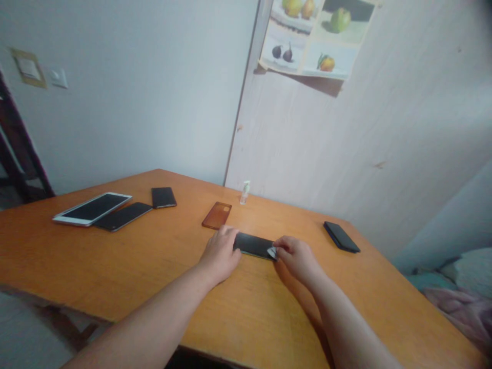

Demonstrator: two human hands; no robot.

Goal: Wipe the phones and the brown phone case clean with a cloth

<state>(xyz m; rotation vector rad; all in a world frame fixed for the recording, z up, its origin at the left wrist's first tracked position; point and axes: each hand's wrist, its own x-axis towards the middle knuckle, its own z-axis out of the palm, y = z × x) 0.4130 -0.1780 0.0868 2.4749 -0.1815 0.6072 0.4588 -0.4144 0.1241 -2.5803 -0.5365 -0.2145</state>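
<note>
A dark smartphone (253, 244) lies flat on the wooden table in front of me, its long side running left to right. My left hand (222, 252) grips its left end, with the thumb at the near edge and the fingers at the far edge. Over the phone's right end, my right hand (295, 254) pinches a small whitish cloth or wipe (272, 251) that touches the screen. Just beyond my left hand rests a brown phone case (217, 215) with a camera cutout.
A white tablet (94, 208) and two dark devices, one long (123, 216) and one smaller (163, 197), lie at the left. A small clear spray bottle (245, 192) stands near the wall. At the right is a black wallet-like case (342, 237) near the table (246, 318) edge.
</note>
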